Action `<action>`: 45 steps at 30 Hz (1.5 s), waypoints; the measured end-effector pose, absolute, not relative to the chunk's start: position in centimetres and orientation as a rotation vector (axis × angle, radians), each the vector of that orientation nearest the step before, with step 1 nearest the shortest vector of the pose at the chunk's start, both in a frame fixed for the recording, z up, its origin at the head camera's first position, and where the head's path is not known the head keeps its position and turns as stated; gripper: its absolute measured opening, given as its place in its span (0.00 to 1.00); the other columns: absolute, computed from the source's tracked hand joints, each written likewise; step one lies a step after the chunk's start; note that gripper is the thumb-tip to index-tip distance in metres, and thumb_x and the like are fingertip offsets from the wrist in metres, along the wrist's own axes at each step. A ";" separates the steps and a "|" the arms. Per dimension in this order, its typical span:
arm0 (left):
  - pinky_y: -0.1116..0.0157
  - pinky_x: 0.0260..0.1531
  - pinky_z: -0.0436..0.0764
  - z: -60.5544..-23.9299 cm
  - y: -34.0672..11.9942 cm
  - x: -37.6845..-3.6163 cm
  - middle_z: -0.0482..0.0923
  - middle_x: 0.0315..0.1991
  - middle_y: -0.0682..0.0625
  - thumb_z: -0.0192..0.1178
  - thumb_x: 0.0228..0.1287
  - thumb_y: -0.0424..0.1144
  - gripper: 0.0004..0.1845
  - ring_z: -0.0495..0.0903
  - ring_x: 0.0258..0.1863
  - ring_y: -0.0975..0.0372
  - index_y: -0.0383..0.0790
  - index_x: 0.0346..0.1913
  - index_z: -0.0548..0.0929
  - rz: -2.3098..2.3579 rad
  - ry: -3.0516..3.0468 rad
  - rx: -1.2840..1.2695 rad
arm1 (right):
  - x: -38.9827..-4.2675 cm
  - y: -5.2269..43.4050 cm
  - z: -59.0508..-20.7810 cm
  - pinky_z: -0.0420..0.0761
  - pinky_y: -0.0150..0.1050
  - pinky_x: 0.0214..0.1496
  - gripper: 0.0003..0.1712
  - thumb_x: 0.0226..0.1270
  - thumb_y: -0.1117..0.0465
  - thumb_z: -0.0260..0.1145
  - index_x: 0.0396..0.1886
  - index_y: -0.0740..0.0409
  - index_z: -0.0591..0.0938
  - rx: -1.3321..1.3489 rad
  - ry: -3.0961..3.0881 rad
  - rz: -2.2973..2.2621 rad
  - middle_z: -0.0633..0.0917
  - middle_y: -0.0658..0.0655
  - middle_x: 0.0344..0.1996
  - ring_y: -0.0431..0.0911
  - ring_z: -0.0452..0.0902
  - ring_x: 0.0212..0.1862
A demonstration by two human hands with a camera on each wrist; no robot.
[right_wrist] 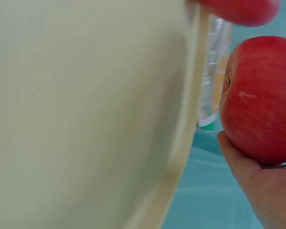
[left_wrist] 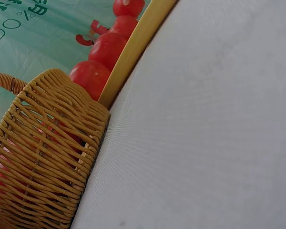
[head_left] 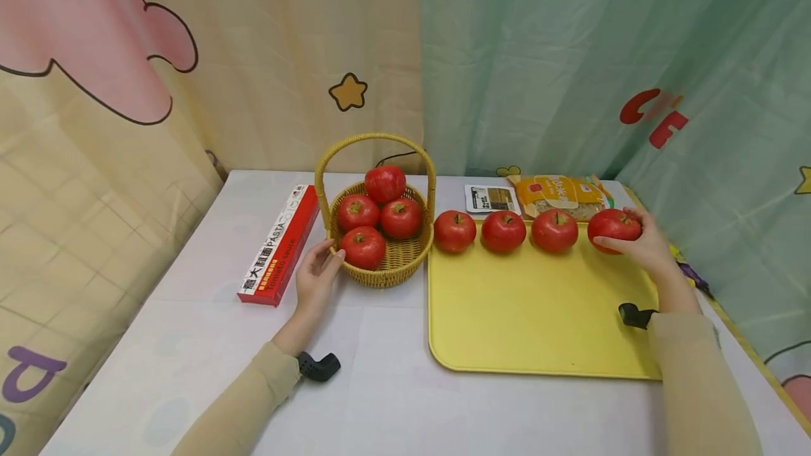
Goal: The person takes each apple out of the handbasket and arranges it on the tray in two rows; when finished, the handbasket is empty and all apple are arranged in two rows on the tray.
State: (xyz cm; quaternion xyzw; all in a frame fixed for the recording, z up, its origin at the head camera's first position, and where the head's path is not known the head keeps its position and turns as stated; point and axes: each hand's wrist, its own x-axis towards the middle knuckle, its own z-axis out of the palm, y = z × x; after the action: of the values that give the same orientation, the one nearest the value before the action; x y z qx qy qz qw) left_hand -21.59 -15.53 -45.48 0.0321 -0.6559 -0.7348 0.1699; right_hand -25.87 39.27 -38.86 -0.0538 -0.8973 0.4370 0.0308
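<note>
My right hand (head_left: 654, 246) grips a red apple (head_left: 613, 231) at the back right corner of the yellow tray (head_left: 538, 315). In the right wrist view that apple (right_wrist: 262, 100) sits between thumb and fingers, most of the fingers out of frame. Three more apples, one of them the middle apple (head_left: 503, 232), stand in a row along the tray's back edge. My left hand (head_left: 315, 276) holds the wicker basket (head_left: 380, 278) by its left front rim, thumb beside the front apple (head_left: 363, 248). Several apples are heaped inside the basket. The left wrist view shows its woven side, with no fingers visible.
A red pasta box (head_left: 279, 245) lies left of the basket. Behind the tray are an orange food bag (head_left: 560, 192) and a small white-and-black packet (head_left: 492, 199). A purple wrapper (head_left: 693, 276) lies beyond the right forearm. Curtains (head_left: 507, 55) hang behind the table.
</note>
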 end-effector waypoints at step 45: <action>0.72 0.53 0.74 -45.5 -15.5 -21.8 0.70 0.59 0.42 0.61 0.62 0.31 0.21 0.67 0.62 0.57 0.30 0.57 0.73 -2.091 -1.823 0.072 | -24.2 11.6 -30.2 0.76 0.36 0.57 0.23 0.64 0.68 0.62 0.59 0.63 0.69 0.647 -1.848 2.213 0.74 0.63 0.54 0.51 0.73 0.55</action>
State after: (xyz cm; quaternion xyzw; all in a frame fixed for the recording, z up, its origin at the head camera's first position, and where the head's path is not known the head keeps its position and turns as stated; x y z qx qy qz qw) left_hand -21.77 -15.47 -45.52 0.0254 -0.6458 -0.7409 0.1824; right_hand -24.21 11.55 -30.22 0.2181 -0.6226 0.7458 0.0931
